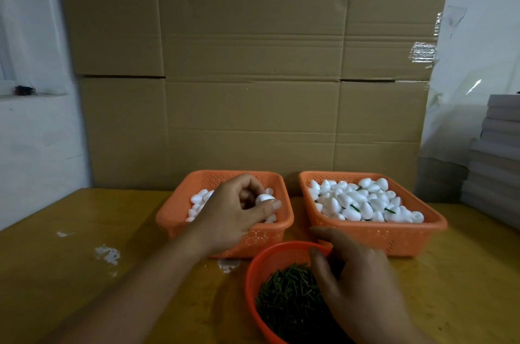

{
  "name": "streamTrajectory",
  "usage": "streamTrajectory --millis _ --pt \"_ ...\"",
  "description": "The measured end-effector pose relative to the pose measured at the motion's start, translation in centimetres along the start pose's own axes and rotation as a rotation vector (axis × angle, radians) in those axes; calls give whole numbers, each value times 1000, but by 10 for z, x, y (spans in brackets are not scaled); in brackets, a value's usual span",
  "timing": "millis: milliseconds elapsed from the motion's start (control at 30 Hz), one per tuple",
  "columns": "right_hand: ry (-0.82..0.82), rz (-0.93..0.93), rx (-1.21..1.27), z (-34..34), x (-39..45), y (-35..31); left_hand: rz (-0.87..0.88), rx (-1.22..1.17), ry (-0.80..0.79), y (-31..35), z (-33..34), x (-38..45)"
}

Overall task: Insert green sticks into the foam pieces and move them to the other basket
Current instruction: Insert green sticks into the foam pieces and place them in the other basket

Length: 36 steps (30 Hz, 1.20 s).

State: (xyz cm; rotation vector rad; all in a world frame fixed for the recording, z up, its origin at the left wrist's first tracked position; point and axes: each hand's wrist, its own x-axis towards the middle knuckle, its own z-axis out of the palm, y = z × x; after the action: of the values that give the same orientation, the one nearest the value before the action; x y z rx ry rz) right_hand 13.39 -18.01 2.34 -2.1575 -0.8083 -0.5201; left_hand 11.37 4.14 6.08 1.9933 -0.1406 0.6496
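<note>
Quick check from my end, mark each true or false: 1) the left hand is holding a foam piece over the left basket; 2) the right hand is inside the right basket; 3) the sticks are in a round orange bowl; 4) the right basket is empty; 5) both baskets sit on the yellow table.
1) True. The left hand grips a white foam piece over the left basket.
2) False. The right hand is over the round orange bowl, at the green sticks, in front of the right basket.
3) True.
4) False. The right basket is heaped with foam pieces, a few showing green sticks.
5) True. Both stand on the yellow table, side by side.
</note>
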Motion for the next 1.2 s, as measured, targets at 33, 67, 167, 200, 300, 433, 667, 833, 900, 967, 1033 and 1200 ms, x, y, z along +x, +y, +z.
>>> streamTrajectory --millis 33,67,167,200,300,433,667,833,900,967,1033,1200 --pt "-7 -4 -10 0 0 -1 -12 -28 -2 3 -1 -8" --pt "-17 -4 -22 0 0 -1 -27 -53 -7 5 -1 -16" --pt "-60 -3 -75 2 0 -1 -49 -130 -27 13 4 -40" --pt "-73 -6 -96 2 -1 -1 -59 -150 -31 15 5 -47" --pt "-125 -8 -151 3 0 1 -90 -167 -31 16 8 -61" --pt "-352 -17 -225 -1 4 -1 -128 -212 -77 15 10 -70" --pt "-566 -39 -419 4 9 -2 -152 -269 -159 10 15 -82" --pt "-743 10 -422 7 15 -6 -118 -346 -136 14 25 -84" --pt "-742 10 -434 12 16 -7 -92 -313 -122 15 26 -84" --pt "-687 14 -463 18 15 -6 -83 -292 -114 16 27 -85" --pt "-637 24 -489 23 14 -5 -92 -295 -136 16 29 -86" --pt "-595 39 -502 27 14 -4 -81 -326 -167 12 33 -90"
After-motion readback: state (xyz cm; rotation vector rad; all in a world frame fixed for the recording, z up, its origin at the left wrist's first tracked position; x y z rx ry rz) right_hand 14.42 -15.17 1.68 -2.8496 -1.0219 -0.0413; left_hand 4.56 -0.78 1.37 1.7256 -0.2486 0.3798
